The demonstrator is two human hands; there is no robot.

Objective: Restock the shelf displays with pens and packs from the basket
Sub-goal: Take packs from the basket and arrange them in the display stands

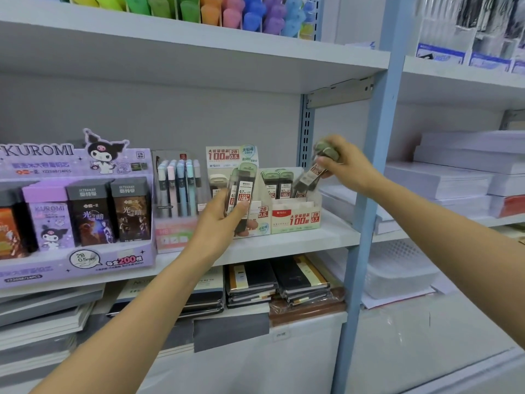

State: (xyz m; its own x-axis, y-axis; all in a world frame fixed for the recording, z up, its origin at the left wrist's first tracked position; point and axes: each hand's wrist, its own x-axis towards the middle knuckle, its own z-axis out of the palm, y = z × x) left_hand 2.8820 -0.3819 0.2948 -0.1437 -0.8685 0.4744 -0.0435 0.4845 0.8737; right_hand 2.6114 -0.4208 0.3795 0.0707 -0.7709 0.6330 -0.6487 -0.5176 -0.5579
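Out at nine o'clock sat the Kuromi display (76, 211), and at its three o'clock the pastel pen rack (179, 191). Moving right, my left hand (221, 220) was wrapped round a small stack of lead packs (241, 191). They were upright, labelled 0.7, and held in front of the 0.5 box (262, 213), which I judged the wrong home for them. At that box's three o'clock stood the 0.7 box (295, 218), with a few seated packs (277, 184) upright in its left part. My right hand (346, 163), at that box's one o'clock, was clenched on a second bundle (308, 179) by its green caps. The bundle was tilted, its lower ends dipping toward the right-hand slot; whether they touched the card, I couldn't tell. To do this well, I reckoned: bring the bundle upright, feed it down behind the front lip with labels outward, and release only once seated. Then the left stack should cross to the same box. The shelf (312, 241) edge was near, so no fumbling. I couldn't pick out the basket.
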